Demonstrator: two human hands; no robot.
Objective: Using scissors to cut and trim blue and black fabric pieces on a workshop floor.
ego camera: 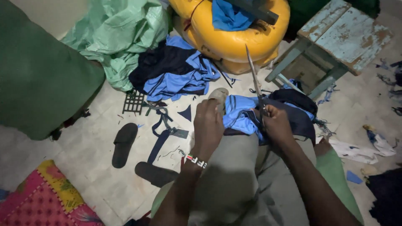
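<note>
Fabric (pixel 239 115) gripped by the left hand (pixel 208 125) should be kept taut while scissors (pixel 255 79), clasped in the right hand (pixel 276 125), are guided.

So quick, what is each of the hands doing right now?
Left hand: closed on the blue cloth lying on the lap.
Right hand: closed around the scissors, blades pointing up and away.

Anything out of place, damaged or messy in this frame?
Yes. Fabric scraps and offcuts litter the floor, two dark sandals lie apart, and the blue stool has badly chipped paint. The right hand holds scissors at blue cloth.
</note>
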